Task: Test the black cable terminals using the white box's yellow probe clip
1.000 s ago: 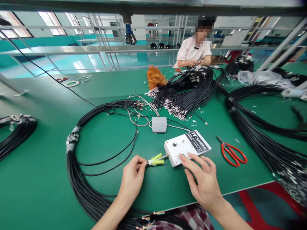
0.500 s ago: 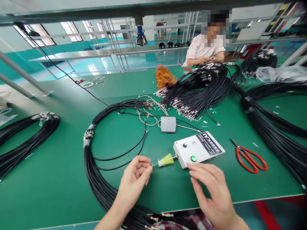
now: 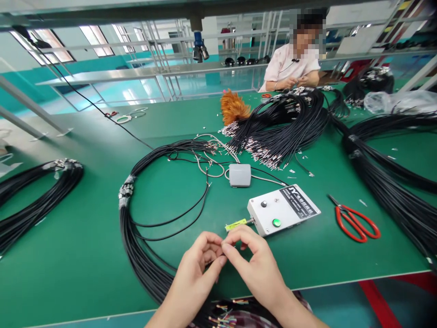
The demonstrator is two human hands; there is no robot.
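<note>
In front of the machine, my left hand (image 3: pixel 196 275) is closed on a black cable's stripped wire end, mostly hidden by the fingers. My right hand (image 3: pixel 256 262) meets it, thumb and forefinger pinching the wire's tip. Just beyond them, a yellow-green clip (image 3: pixel 235 225) sits on the shaft of a white twisting machine (image 3: pixel 271 207) with a green button (image 3: pixel 276 222). A looped bundle of black cables (image 3: pixel 131 246) curves around to the left and runs under my hands. Its near ends show several coloured wires (image 3: pixel 221 308) by the table's front edge.
Red-handled scissors (image 3: pixel 355 221) lie right of the machine. Behind it are a grey box (image 3: pixel 239 176), a big heap of black cables (image 3: pixel 290 127) and an orange duster (image 3: pixel 235 108). More cable bundles (image 3: pixel 385 182) lie at both sides. A co-worker (image 3: pixel 290 68) sits across the table.
My right hand has moved left from beside the machine to my left hand and now pinches the wire. My left hand has drawn back slightly from the clip. The clip has turned on its shaft.
</note>
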